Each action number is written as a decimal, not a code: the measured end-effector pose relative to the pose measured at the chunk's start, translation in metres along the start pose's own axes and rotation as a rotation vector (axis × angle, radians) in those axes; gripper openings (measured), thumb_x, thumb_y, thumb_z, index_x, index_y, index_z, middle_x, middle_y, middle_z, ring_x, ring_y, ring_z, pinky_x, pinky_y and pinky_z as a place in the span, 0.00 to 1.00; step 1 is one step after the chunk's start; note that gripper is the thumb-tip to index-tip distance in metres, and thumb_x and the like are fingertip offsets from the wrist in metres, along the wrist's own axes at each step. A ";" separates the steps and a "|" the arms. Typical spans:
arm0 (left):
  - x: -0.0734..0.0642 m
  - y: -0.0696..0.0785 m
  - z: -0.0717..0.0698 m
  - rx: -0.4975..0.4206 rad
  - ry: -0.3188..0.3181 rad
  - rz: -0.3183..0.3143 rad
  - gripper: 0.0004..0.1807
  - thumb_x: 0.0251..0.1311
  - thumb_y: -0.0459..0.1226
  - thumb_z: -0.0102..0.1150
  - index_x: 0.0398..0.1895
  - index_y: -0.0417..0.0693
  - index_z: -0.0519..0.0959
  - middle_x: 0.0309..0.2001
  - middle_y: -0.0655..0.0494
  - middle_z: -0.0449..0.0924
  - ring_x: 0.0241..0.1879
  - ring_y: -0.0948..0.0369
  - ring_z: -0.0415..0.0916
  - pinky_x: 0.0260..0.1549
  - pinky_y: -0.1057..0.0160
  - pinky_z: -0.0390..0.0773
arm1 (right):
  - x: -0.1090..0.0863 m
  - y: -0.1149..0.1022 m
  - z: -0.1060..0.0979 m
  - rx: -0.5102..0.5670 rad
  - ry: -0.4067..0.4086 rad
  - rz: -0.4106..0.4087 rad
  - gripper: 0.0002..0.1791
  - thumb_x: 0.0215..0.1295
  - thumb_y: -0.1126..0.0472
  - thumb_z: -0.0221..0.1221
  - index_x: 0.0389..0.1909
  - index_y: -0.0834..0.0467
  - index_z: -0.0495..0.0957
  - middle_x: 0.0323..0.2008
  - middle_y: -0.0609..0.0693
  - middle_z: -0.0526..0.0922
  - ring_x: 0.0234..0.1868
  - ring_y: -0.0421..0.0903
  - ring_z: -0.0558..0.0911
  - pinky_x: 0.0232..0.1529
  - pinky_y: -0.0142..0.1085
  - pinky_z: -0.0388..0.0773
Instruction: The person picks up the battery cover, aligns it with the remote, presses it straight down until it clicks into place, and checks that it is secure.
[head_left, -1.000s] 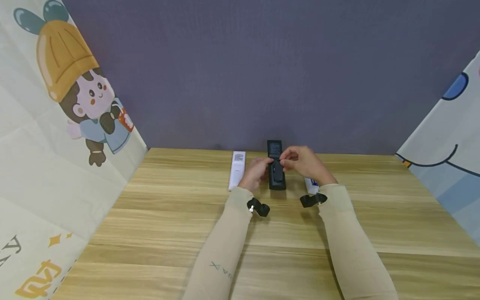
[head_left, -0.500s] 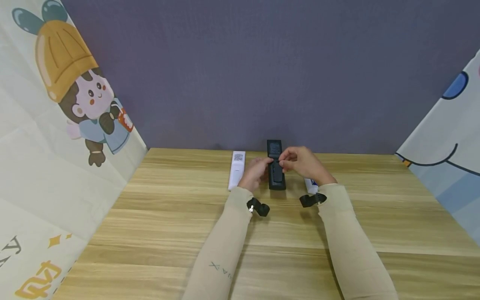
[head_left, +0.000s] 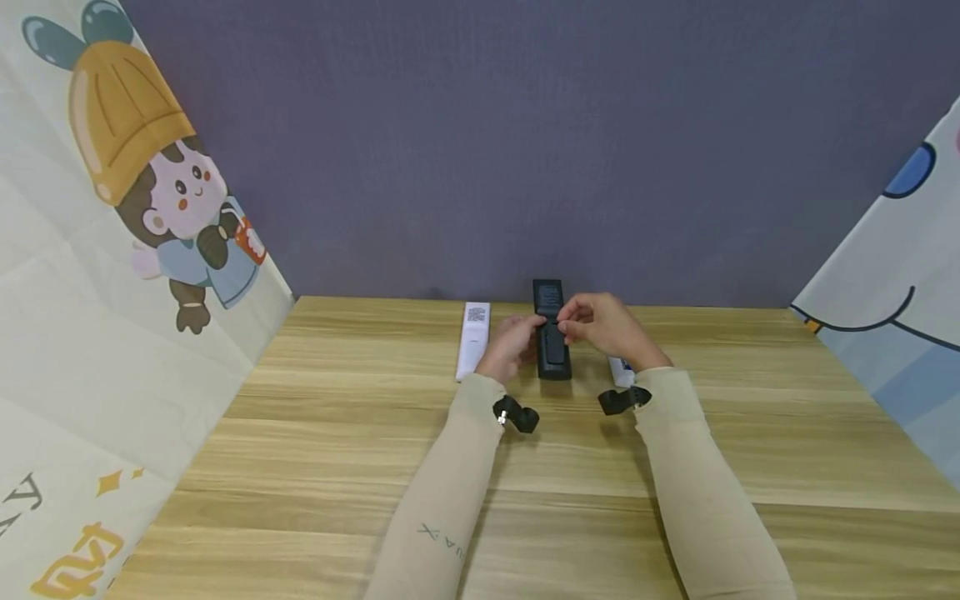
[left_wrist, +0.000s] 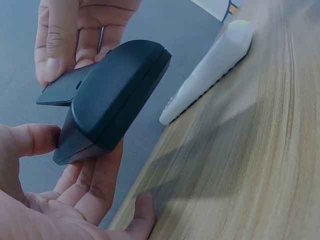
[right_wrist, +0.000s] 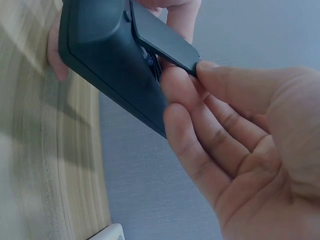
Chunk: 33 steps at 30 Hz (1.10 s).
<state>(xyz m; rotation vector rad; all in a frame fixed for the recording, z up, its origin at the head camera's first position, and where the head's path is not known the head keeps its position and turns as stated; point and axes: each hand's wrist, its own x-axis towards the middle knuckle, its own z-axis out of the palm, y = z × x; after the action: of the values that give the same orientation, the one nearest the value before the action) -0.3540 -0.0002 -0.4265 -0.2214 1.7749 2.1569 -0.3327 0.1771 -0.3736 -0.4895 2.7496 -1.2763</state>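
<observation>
At one table point(head_left: 570, 517), two hands point(head_left: 510, 347) point(head_left: 611, 327) gripping one remote point(left_wrist: 117, 97), two white objects point(head_left: 473, 340) point(head_left: 622, 373)

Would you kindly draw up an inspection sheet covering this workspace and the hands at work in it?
Surface: light-brown wood-grain table.
Job's things: black remote, held above the table; its cover is tilted up, one end away from the body.
Clutter: white remote lying at left, label side up; white item with a blue marking at right, partly hidden by an arm.
Left hand: grips the black remote.
Right hand: pinches the cover's raised end.
Cables: nothing seen.
Surroundings: dark backdrop behind; printed cloth at left, another at right.
</observation>
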 end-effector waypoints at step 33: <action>0.002 -0.002 0.000 0.004 -0.003 0.012 0.08 0.68 0.42 0.59 0.42 0.48 0.82 0.29 0.59 0.83 0.26 0.65 0.79 0.34 0.63 0.77 | 0.001 0.003 0.000 0.006 0.022 -0.047 0.03 0.73 0.63 0.61 0.43 0.57 0.82 0.36 0.55 0.87 0.40 0.59 0.87 0.39 0.43 0.83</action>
<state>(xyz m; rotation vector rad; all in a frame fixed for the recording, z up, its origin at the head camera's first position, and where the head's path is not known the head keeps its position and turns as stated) -0.3547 0.0007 -0.4287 -0.2070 1.7828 2.1607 -0.3343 0.1789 -0.3761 -0.5463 2.7671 -1.3070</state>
